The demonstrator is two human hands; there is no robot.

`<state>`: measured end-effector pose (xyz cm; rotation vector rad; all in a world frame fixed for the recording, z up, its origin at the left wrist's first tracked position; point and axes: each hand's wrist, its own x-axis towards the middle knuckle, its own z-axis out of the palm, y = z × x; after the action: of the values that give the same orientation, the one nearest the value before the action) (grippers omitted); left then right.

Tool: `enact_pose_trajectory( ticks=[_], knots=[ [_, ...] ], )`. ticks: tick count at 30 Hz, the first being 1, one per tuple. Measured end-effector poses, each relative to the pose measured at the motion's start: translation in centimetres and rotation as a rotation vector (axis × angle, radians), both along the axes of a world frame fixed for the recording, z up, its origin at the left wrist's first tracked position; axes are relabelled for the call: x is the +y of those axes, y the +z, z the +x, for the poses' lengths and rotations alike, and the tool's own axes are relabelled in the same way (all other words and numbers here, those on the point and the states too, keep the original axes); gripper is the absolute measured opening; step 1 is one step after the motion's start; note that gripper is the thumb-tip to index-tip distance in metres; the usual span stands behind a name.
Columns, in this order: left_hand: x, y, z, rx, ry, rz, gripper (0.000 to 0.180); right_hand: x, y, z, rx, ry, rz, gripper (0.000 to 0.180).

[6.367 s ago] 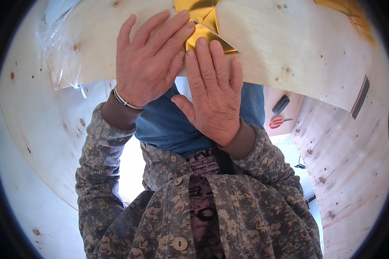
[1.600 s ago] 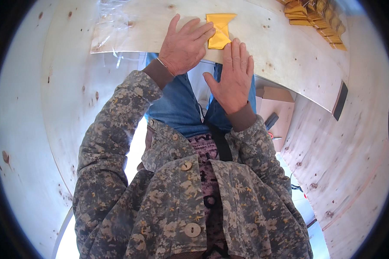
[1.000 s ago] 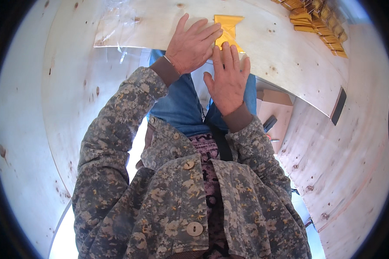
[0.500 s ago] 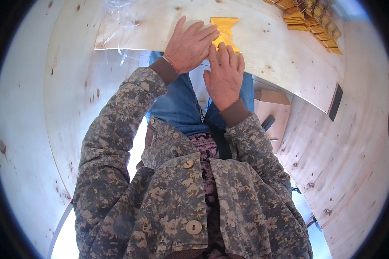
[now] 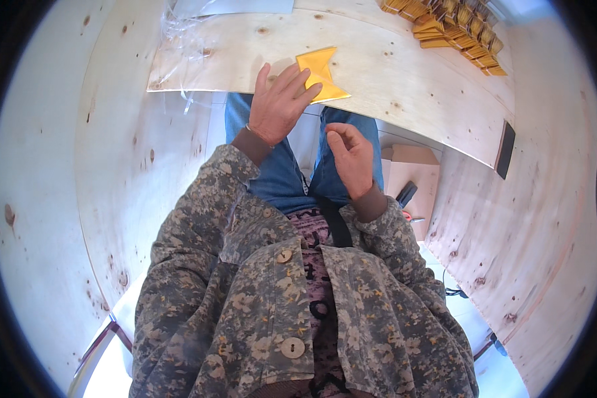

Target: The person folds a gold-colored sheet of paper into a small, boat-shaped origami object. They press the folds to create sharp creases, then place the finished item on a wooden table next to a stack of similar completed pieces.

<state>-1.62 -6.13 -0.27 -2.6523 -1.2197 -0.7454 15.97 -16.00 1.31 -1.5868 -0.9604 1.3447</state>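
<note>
A yellow folded piece [image 5: 322, 66], thin and like paper, lies on the wooden board near its front edge. Its right side has a V-shaped notch between two points. My left hand [image 5: 277, 105] rests on its left part, fingers stretched out flat and covering some of it. Below the board's edge, over my lap, is my right hand [image 5: 351, 159], apart from the yellow piece. Its fingers are curled in with the thumb against them; whether anything is in them is hidden.
Bundles of yellow-orange folded pieces [image 5: 461, 33] are stacked at the board's far right. Clear plastic wrap [image 5: 182, 40] lies at the far left, beside a pale sheet [image 5: 245, 5]. A black strip [image 5: 505, 150] caps the board's right corner. Below stands a cardboard box [image 5: 414, 172].
My right hand has left the yellow piece, drawn back toward me and curled its fingers. The yellow piece has turned a little under my left hand. The view has shifted slightly.
</note>
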Motion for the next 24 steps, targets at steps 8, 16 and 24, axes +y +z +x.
enact_pose_trajectory(
  ticks=[8,16,24],
  knots=[
    [-4.5,4.5,1.0,-0.422,0.214,-0.078,0.023,1.0,3.2,-1.9,0.604,0.006,-0.017,0.043],
    [-5.8,11.0,1.6,-1.843,0.245,-0.723,0.024,-0.4,7.2,-1.9,1.047,0.017,0.125,0.047],
    [-8.0,13.5,2.5,-2.043,0.238,-0.966,0.021,-0.1,6.6,-2.2,0.848,0.039,0.221,0.042]
  ],
)
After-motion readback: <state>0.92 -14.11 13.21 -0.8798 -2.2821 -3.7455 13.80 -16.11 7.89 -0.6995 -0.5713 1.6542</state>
